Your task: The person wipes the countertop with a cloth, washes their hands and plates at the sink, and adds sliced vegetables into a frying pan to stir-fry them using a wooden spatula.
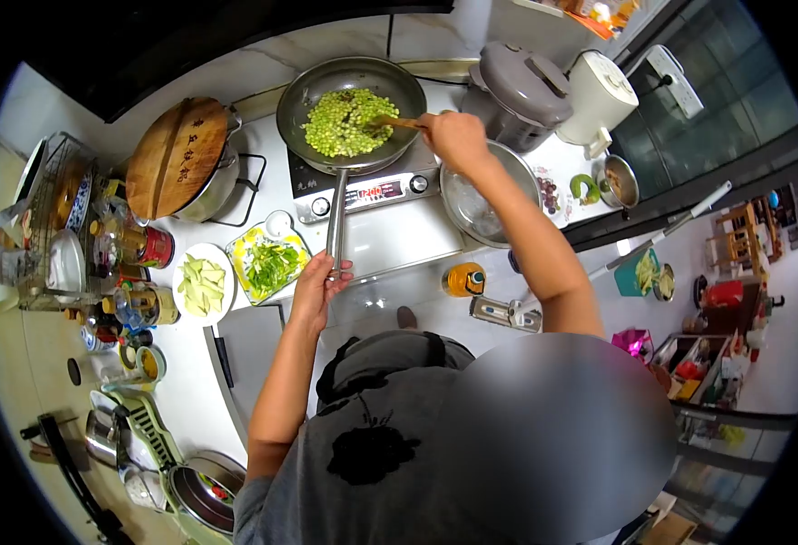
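A dark frying pan (290, 123) sits on the induction cooker (363, 194), whose display is lit red. Small green pieces that look like peas or chopped beans (340, 136) are spread across its base. My left hand (317, 283) is closed around the end of the pan's metal handle (337, 222). Over the pan's right rim, my right hand (456, 141) grips a wooden spatula (401, 122), its head down among the green pieces. Left of the handle are a patterned plate of chopped greens (272, 265) and a white plate (226, 272) with pale green slices (203, 285).
A pot with a wooden lid (177, 156) stands on the left. Right of the cooker are a metal bowl (453, 213), a grey electric cooker (524, 86) and a white kettle (599, 95). Bottles (145, 305) line the left side; an oil jug (464, 280) stands on the floor.
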A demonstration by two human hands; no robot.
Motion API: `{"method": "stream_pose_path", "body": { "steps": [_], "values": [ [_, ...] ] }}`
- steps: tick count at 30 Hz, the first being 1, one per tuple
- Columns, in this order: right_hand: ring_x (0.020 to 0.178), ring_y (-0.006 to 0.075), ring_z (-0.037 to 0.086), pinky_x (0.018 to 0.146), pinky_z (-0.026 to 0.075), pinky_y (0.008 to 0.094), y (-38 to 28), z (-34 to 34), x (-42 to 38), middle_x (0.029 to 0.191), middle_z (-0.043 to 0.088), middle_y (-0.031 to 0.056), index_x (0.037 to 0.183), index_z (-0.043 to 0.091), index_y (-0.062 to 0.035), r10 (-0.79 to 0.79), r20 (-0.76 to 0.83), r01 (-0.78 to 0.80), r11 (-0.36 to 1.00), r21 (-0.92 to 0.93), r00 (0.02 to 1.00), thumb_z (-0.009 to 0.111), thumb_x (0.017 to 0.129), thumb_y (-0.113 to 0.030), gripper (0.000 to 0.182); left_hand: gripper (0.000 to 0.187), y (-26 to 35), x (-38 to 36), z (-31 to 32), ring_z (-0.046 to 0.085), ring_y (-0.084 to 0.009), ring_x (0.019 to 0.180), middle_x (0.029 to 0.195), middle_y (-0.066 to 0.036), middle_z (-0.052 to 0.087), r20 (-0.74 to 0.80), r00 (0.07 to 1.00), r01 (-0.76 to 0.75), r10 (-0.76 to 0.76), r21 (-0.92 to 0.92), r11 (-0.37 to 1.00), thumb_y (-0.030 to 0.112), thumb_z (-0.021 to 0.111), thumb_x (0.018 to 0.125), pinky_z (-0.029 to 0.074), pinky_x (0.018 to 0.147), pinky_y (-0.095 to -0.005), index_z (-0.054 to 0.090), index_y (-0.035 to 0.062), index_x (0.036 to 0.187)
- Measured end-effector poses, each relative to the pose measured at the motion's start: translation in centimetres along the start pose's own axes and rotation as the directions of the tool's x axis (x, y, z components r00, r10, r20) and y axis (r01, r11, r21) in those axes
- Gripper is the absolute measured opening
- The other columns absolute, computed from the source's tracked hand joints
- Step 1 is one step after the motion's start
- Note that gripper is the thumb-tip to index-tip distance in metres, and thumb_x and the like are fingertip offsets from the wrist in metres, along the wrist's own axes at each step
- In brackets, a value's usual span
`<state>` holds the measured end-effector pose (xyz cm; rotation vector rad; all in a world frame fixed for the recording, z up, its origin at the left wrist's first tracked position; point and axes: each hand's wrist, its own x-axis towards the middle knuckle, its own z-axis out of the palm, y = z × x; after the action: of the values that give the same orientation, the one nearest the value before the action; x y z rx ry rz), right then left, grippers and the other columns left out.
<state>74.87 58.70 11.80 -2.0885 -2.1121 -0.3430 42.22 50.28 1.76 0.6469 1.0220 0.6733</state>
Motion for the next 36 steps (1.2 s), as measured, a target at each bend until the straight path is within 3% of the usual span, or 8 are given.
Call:
{"method": "stream_pose_path", "body": {
  "steps": [3,9,12,18,21,26,31,36],
  "values": [
    [0.070,0.0285,0.070,0.059,0.054,0.0393,-0.1,-2.8,0.5,0.072,0.070,0.0132,0.074,0.071,-0.0081,-0.019,0.095,0.030,0.993,-0.116,0.995,0.059,0.078,-0.017,0.015,0.026,-0.6,0.2,-0.3,0.064,-0.0168,0.083,0.099,-0.009,0.067,0.023,1.000,0.008,-0.006,-0.063,0.998,0.024,0.051,0.100,0.052,0.077,-0.0288,0.054,0.0070,0.119],
    [0.069,0.0296,0.070,0.060,0.054,0.0401,0.2,6.8,6.8,0.073,0.070,0.0142,0.075,0.072,-0.0089,-0.003,-0.059,-0.001,0.998,-0.067,0.998,0.058,0.079,-0.015,0.016,0.026,-1.0,-0.2,-0.2,0.064,-0.0174,0.084,0.100,-0.010,0.067,0.006,1.000,0.025,-0.025,-0.069,0.997,0.028,0.050,0.100,0.052,0.078,-0.0308,0.055,0.0060,0.113],
    [0.066,0.0314,0.068,0.059,0.053,0.0447,0.1,10.2,8.3,0.072,0.069,0.0131,0.083,0.073,-0.0133,-0.004,-0.069,0.002,1.000,-0.028,0.998,0.059,0.086,-0.028,0.021,0.028,-1.4,-0.4,-1.0,0.066,-0.0198,0.085,0.102,-0.012,0.067,0.017,0.999,0.052,-0.051,-0.097,0.994,0.033,0.051,0.100,0.055,0.078,-0.0316,0.055,0.0065,0.107],
    [0.069,0.0316,0.070,0.062,0.054,0.0426,-1.6,-1.3,4.2,0.073,0.070,0.0158,0.073,0.072,-0.0076,-0.058,0.063,0.058,0.998,-0.010,0.996,0.059,0.080,-0.020,0.020,0.033,-3.0,-1.7,-3.6,0.065,-0.0189,0.085,0.107,-0.010,0.065,-0.046,0.997,0.057,-0.066,-0.177,0.983,0.032,0.052,0.099,0.053,0.078,-0.0315,0.058,0.0047,0.117],
    [0.070,0.0320,0.070,0.063,0.055,0.0424,-3.6,-4.2,2.9,0.074,0.070,0.0161,0.073,0.073,-0.0074,-0.084,0.300,0.077,0.996,0.035,0.950,0.060,0.079,-0.019,0.019,0.034,-5.1,-1.8,-6.3,0.065,-0.0196,0.086,0.108,-0.010,0.065,-0.148,0.982,0.093,-0.120,-0.173,0.981,0.030,0.054,0.098,0.052,0.079,-0.0313,0.058,0.0046,0.119],
    [0.071,0.0336,0.070,0.062,0.054,0.0442,-4.8,4.6,7.6,0.076,0.070,0.0171,0.075,0.072,-0.0076,-0.045,0.048,0.043,0.998,0.042,0.998,0.058,0.082,-0.020,0.021,0.029,-7.1,-2.2,-10.3,0.065,-0.0213,0.088,0.106,-0.009,0.064,-0.247,0.952,0.105,-0.179,-0.284,0.953,0.021,0.056,0.095,0.054,0.078,-0.0315,0.059,0.0054,0.119],
    [0.071,0.0296,0.071,0.061,0.056,0.0398,-4.0,4.3,10.3,0.078,0.071,0.0154,0.077,0.073,-0.0065,0.114,-0.162,-0.113,0.994,0.011,0.980,0.056,0.081,-0.013,0.019,0.021,-8.5,-2.0,-13.2,0.065,-0.0183,0.079,0.090,-0.005,0.065,-0.334,0.931,0.051,-0.148,-0.282,0.958,0.008,0.060,0.090,0.056,0.071,-0.0299,0.062,0.0058,0.110],
    [0.072,0.0313,0.071,0.061,0.056,0.0410,-1.9,7.4,9.1,0.080,0.071,0.0169,0.079,0.073,-0.0058,0.029,0.001,-0.029,1.000,0.000,1.000,0.057,0.081,-0.016,0.019,0.016,-9.5,-3.0,-13.5,0.064,-0.0154,0.070,0.076,-0.001,0.061,-0.401,0.895,0.070,-0.197,-0.310,0.948,0.006,0.062,0.089,0.055,0.066,-0.0275,0.063,0.0097,0.105]
  ]
}}
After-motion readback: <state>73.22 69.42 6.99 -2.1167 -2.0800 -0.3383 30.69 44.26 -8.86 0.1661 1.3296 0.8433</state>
